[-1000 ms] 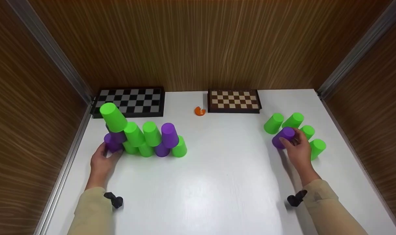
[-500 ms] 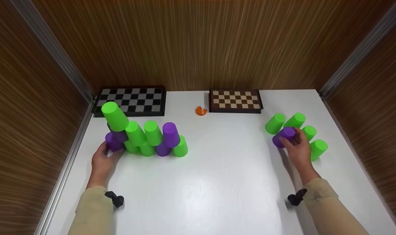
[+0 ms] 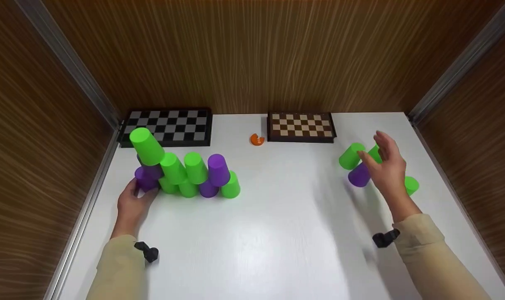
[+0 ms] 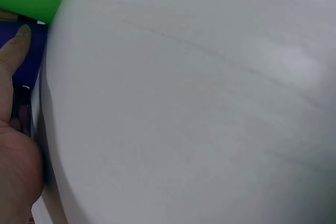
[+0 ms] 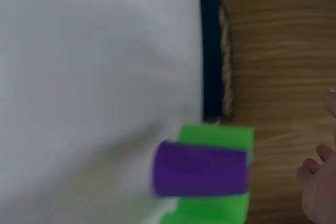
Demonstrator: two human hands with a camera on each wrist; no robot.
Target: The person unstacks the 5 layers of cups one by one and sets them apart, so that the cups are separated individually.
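Observation:
My left hand (image 3: 131, 204) grips an upside-down purple cup (image 3: 144, 179) at the left end of the stack's bottom row, thumb on its near side. Upon that row stands a second row of cups, including a green cup (image 3: 195, 168) and a purple cup (image 3: 218, 170). One green cup (image 3: 147, 146) tops the left end as a third level. Over the right-hand group, my right hand (image 3: 389, 168) is raised with fingers spread, holding nothing. Just below it stands a purple cup (image 3: 357, 176), with green cups (image 3: 352, 156) around it, some partly hidden by the hand.
At the back left lies a black-and-grey checkered board (image 3: 173, 127), behind the stack. A brown checkered board (image 3: 301, 126) lies at the back centre, beside a small orange piece (image 3: 257, 140). Wood-grain walls (image 3: 252, 58) enclose the white table (image 3: 269, 229).
My right hand has let go of the purple cup and lifted up and slightly right. The cup stays among the green ones. My left hand keeps its grip in place.

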